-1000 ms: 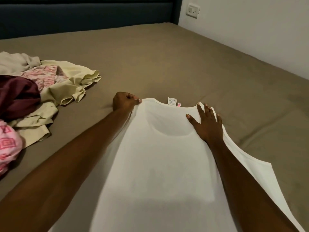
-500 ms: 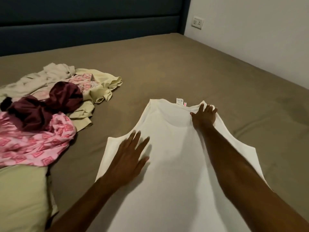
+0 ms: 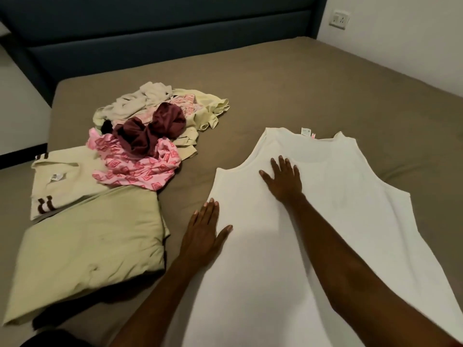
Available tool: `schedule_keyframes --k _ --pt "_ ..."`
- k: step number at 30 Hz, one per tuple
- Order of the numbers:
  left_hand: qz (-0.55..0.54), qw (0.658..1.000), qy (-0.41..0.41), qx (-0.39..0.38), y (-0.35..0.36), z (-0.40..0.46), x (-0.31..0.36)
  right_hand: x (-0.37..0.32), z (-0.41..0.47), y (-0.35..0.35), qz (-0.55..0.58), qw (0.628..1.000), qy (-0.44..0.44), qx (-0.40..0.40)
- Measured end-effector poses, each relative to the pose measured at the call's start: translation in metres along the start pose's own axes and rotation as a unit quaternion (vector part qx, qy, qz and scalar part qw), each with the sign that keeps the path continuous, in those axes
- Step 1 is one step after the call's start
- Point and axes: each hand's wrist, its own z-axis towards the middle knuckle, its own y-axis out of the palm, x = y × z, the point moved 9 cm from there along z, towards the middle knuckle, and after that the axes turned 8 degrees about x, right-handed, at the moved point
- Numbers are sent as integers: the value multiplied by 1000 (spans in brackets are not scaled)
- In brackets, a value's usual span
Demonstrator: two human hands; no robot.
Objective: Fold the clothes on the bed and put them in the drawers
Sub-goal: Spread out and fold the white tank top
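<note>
A white sleeveless top [image 3: 333, 221] lies spread flat on the brown bed [image 3: 288, 91], neck end away from me, its label showing at the collar. My left hand [image 3: 204, 235] lies flat with straight fingers on the top's left side edge, partly on the sheet. My right hand [image 3: 284, 180] presses flat on the chest area just below the neckline. Left of the top, a loose heap of clothes [image 3: 152, 136] holds a maroon piece, a pink patterned piece and pale yellow and cream pieces.
Two folded garments sit at the left: a pale green one [image 3: 87, 249] near me and a cream one with brown stripes [image 3: 60, 186] behind it. A dark blue headboard [image 3: 175, 33] runs along the back. A white wall with a socket [image 3: 339, 19] borders the bed's right side.
My right hand slid from the right shoulder strap down and left to the chest. My left hand moved down to the top's left edge. The camera pulled back, showing the folded garments.
</note>
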Motion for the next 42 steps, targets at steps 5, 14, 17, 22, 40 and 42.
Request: schedule_keyframes --k 5,14,17,22,40,42 --pt "-21 1000 8 9 -15 -69 -10 -55 -83 -13 21 1000 -14 -3" --pt "16 998 2 60 -19 -101 -41 90 -202 -60 -51 992 115 20" --pt "29 995 19 96 -33 -112 -28 138 -241 -86 -68 987 144 35" --pt "13 989 146 21 -29 -166 17 160 -316 -103 -83 978 187 49" --pt "21 984 166 -68 -39 -218 13 175 -446 -160 -41 938 329 103" --pt "-34 994 78 -73 -38 -212 -1 124 -434 -147 -4 956 276 99"
